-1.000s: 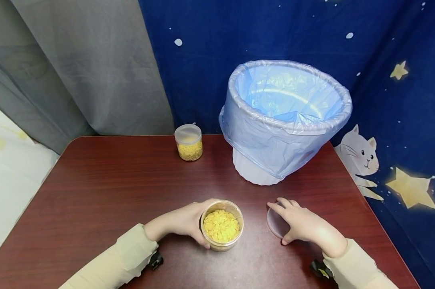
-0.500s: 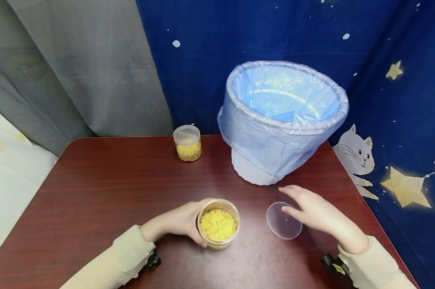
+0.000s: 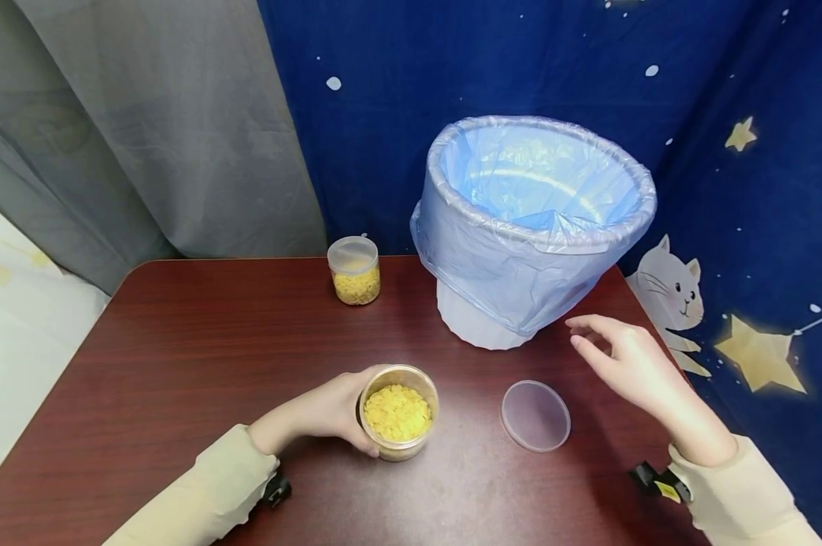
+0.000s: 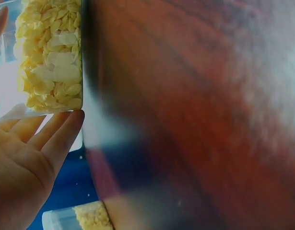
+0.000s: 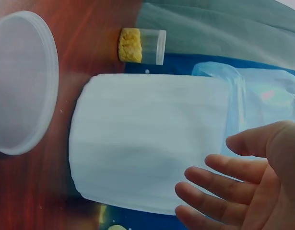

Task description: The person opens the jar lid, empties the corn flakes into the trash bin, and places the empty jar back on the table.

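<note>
A clear plastic jar [image 3: 399, 453] of yellow flakes [image 3: 397, 413] stands lidless near the middle of the table. My left hand [image 3: 339, 409] grips it from the left side, thumb in front; the left wrist view shows fingers and thumb around the jar [image 4: 51, 72]. To its right, a round translucent lid [image 3: 535, 415] lies flat on the tabletop. My right hand [image 3: 629, 360] hovers right of and beyond that lid, holding nothing. Its fingers are loosely bent, spread apart in the right wrist view, in front of the white bin [image 5: 152, 139].
A white trash bin with a light blue liner bag [image 3: 500, 265] stands at the back right. Another lidded jar [image 3: 355, 277] of yellow flakes stands at the back edge, left of the bin. Grey and blue curtains [image 3: 370, 114] hang behind the dark red table [image 3: 213, 341].
My right hand has let go of the lid on the table and lifted away to the right and back. My left hand and its jar have shifted slightly left.
</note>
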`<state>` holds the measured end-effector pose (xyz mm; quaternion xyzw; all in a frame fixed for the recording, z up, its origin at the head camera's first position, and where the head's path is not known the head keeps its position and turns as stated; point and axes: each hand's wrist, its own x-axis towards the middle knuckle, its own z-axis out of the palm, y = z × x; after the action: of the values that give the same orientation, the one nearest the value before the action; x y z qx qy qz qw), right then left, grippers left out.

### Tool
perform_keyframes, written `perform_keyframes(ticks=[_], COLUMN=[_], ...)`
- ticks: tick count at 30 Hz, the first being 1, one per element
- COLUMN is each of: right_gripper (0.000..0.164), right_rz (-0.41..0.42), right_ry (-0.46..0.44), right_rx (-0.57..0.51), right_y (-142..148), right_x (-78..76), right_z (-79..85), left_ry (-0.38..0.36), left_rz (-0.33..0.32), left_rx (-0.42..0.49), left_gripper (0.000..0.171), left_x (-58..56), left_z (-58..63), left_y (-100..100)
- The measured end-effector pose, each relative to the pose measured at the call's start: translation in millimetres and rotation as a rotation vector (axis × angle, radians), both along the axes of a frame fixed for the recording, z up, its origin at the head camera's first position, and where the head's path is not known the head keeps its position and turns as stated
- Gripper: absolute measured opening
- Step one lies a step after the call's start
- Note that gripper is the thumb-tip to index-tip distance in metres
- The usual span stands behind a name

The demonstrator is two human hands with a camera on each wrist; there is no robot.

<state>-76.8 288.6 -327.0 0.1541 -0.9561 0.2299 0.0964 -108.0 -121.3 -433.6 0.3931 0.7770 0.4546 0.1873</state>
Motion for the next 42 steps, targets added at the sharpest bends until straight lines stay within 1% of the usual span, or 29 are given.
perform_keyframes(ticks=[3, 4, 7, 13, 16, 19, 25, 26, 28, 29, 33, 34, 35, 37, 42], right_gripper=[0.021, 0.022, 0.022, 0.025, 0.028, 0.029, 0.033, 0.034, 0.033, 0.032, 0.027, 0.027, 0.027, 0.030, 0.033], right_rz=[-0.037, -0.051, -0.091, -0.130, -0.143, -0.154, -0.203, -0.209, -0.219, -0.222, -0.235, -0.236, -0.238, -0.244, -0.248], right_ry=[0.022, 0.029, 0.046, 0.056, 0.048, 0.049, 0.059, 0.057, 0.053, 0.054, 0.061, 0.061, 0.058, 0.048, 0.042], right_rx=[-0.017, -0.027, -0.063, -0.192, -0.248, -0.279, -0.306, -0.313, -0.339, -0.359, -0.435, -0.448, -0.455, -0.456, -0.456], right_y=[4.0, 5.4, 10.6, 22.2, 25.8, 27.7, 30.4, 31.1, 32.5, 33.2, 36.1, 36.5, 36.9, 36.8, 34.4], right_x=[-1.1, -1.5, -3.1, -8.4, -11.5, -15.2, -21.3, -22.6, -26.0, -28.0, -38.3, -41.0, -43.6, -48.5, -57.9], right_z=[7.6, 10.3, 18.0, 30.0, 35.8, 41.5, 52.7, 54.5, 57.9, 59.8, 67.7, 69.9, 72.1, 75.9, 81.7], left_ry=[-0.001, -0.015, -0.019, 0.005, 0.011, 0.017, 0.009, 0.015, 0.010, 0.014, 0.042, 0.058, 0.071, 0.086, 0.095], left_rz=[0.022, 0.029, 0.065, 0.106, 0.119, 0.136, 0.160, 0.165, 0.182, 0.192, 0.227, 0.231, 0.233, 0.246, 0.268], left_rx=[-0.016, -0.013, -0.018, 0.020, 0.017, 0.009, 0.037, 0.036, 0.030, 0.024, -0.008, -0.012, -0.014, -0.022, -0.035], left_gripper=[0.104, 0.104, 0.105, 0.108, 0.107, 0.105, 0.104, 0.104, 0.103, 0.103, 0.103, 0.104, 0.105, 0.104, 0.103], left_x=[-1.7, -2.5, -5.5, -10.2, -11.5, -12.6, -15.2, -15.2, -11.5, -11.7, -13.7, -16.3, -19.4, -20.6, -21.9], left_z=[5.6, 7.8, 14.5, 24.0, 27.8, 31.4, 37.8, 39.6, 52.1, 53.7, 59.3, 56.6, 53.0, 56.1, 62.5], left_y=[-4.5, -6.0, -9.9, -13.5, -14.9, -16.7, -20.7, -21.0, -19.7, -20.3, -24.2, -26.2, -28.2, -29.5, -31.3])
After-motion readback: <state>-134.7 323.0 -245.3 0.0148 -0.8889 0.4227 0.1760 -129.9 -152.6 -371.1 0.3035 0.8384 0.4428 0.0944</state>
